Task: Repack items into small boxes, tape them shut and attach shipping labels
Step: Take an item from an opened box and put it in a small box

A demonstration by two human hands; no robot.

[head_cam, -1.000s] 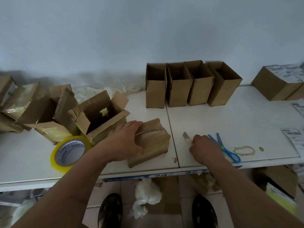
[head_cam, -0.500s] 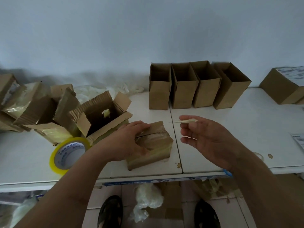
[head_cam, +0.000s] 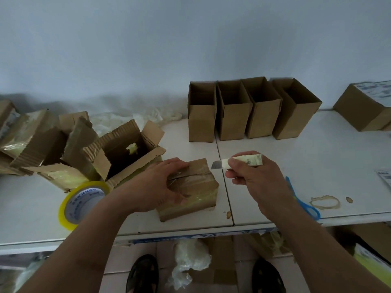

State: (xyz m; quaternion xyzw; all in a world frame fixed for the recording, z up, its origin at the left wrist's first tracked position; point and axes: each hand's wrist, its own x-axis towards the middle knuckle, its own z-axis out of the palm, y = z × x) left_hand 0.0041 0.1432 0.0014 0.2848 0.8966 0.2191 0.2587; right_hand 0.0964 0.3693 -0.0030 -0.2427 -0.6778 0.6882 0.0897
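Taped box (head_cam: 190,187) sits at the table's (head_cam: 306,166) front edge, the left hand (head_cam: 160,185) curled over its near-left corner; the right hand (head_cam: 254,176) grips a box cutter (head_cam: 237,161), blade just beside the seam. Slit shallowly along the seam, away from the holding fingers.

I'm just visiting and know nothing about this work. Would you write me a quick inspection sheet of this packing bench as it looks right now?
Surface: white table, brown ring stain near its front edge.
Job's things: taped-shut brown cardboard box; four open empty cardboard boxes in a row; yellow-rimmed tape roll; labelled box at far right.
Clutter: torn-open cartons at left; blue scissors; crumpled plastic.
Hands: left hand holds the taped box; right hand grips a utility knife, blade toward the box.
Cables: nothing seen.
Surroundings: pale wall; plastic bag on the floor.
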